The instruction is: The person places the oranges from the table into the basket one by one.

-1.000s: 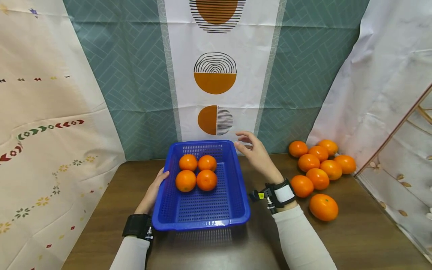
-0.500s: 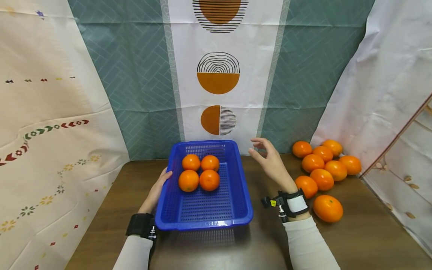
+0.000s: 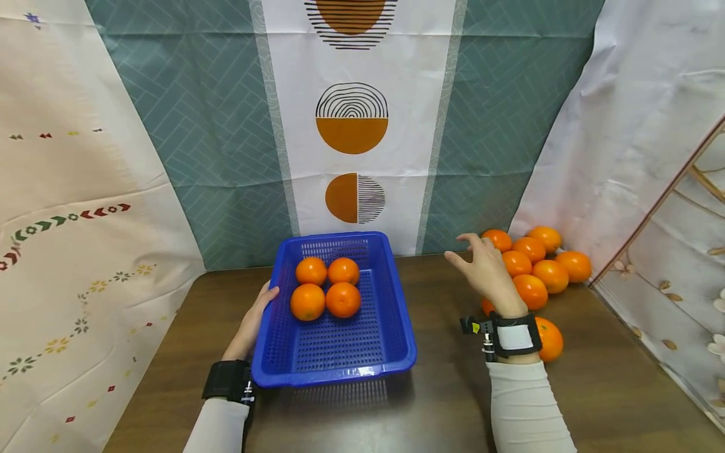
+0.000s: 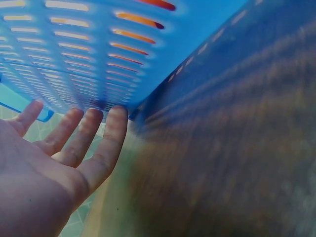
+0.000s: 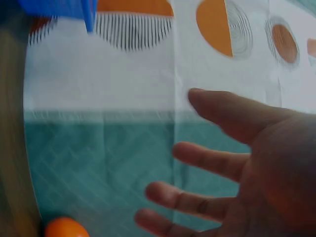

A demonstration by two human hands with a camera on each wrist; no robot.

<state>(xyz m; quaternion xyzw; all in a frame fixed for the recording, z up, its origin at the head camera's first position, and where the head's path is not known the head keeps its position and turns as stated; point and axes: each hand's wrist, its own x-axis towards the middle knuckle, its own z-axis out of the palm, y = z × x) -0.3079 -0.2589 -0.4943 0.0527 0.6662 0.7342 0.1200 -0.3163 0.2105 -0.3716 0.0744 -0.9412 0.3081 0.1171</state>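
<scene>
A blue plastic basket (image 3: 334, 372) stands in the middle of the table in the head view, with several oranges (image 3: 308, 302) grouped toward its far left. My left hand (image 3: 253, 318) holds the basket's left rim, thumb over the edge. The left wrist view shows that hand's fingers (image 4: 106, 148) against the slotted outer wall; the thumb is out of frame there. Right of the basket, my right hand (image 3: 491, 274) hovers beside a cluster of loose oranges (image 3: 550, 277), partly covering them. Its fingers (image 5: 197, 158) are spread and loosely bent, with nothing held.
One orange (image 3: 548, 340) lies nearer me, partly behind the right wrist strap. Patterned cloths (image 3: 368, 145) hang behind the brown table (image 3: 430, 402) and along both sides. A camera (image 3: 470, 325) sticks out from the right wrist strap.
My right hand has moved right, away from the basket and toward the loose oranges. The left hand, the basket and the oranges in it have stayed in place; the head view has shifted slightly.
</scene>
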